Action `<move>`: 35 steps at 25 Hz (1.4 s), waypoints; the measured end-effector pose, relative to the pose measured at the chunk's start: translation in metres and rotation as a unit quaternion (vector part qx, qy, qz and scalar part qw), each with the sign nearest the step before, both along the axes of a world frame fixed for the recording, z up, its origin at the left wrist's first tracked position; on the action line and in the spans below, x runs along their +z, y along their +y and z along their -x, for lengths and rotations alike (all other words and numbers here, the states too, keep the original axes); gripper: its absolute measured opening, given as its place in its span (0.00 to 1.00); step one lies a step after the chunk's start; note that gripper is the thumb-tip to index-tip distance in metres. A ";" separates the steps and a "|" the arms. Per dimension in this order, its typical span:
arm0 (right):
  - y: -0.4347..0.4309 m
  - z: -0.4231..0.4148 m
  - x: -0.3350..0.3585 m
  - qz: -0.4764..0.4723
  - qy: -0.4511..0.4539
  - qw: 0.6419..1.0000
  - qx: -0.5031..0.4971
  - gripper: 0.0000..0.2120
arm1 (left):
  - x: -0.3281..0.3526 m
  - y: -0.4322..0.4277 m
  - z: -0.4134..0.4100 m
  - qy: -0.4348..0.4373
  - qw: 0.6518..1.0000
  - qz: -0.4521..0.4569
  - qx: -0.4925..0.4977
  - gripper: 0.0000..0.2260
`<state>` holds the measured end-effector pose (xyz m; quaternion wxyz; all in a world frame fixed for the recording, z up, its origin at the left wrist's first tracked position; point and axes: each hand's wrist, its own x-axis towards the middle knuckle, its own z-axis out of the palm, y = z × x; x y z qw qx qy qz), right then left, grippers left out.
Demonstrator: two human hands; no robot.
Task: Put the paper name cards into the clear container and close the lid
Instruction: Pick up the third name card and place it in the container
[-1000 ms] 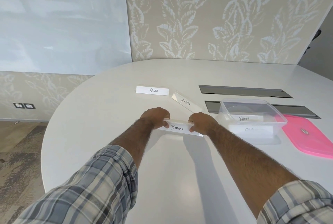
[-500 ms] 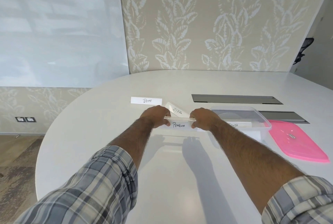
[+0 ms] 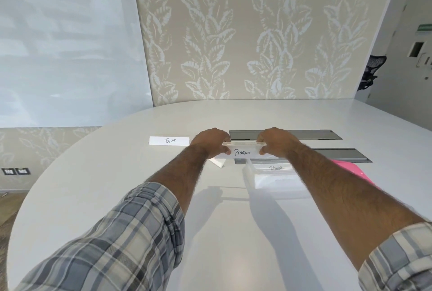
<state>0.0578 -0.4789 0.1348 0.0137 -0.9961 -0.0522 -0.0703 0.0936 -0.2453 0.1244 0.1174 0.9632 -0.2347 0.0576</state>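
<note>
I hold the white folded "Penguin" card (image 3: 243,152) in the air by its two ends, my left hand (image 3: 211,142) on its left end and my right hand (image 3: 277,142) on its right end. Below and to the right of it stands the clear container (image 3: 261,177), partly hidden by my right forearm, with a "Panda" card (image 3: 275,168) inside. The "Bear" card (image 3: 169,140) stands on the table to the left. A corner of another white card (image 3: 218,162) shows under my left wrist. The pink lid (image 3: 350,170) peeks out behind my right forearm.
Two dark grey cable hatches (image 3: 304,134) (image 3: 346,153) are set flush in the white table (image 3: 117,185) beyond my hands. A black office chair (image 3: 371,70) stands by the doorway at the far right. The rounded table edge falls to the floor on the left.
Both hands have lifted the Penguin card off the table and carried it up and to the right, toward the container. The camera has tilted up and the Zebra card is now mostly hidden.
</note>
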 end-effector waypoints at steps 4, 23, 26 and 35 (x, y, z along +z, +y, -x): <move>-0.041 0.005 0.005 -0.006 -0.009 1.000 -0.011 0.18 | 0.003 -0.039 0.002 -0.009 1.000 0.009 -0.006 0.16; -0.138 -0.033 -0.037 -0.018 0.021 1.000 -0.010 0.19 | -0.030 -0.153 -0.022 -0.003 0.998 -0.057 0.026 0.17; -0.146 -0.042 -0.046 -0.017 0.026 1.000 -0.002 0.19 | -0.036 -0.161 -0.026 -0.002 0.997 -0.076 0.029 0.17; -0.158 -0.064 -0.073 0.024 0.057 0.998 0.017 0.19 | -0.056 -0.184 -0.039 0.019 0.989 -0.141 0.049 0.07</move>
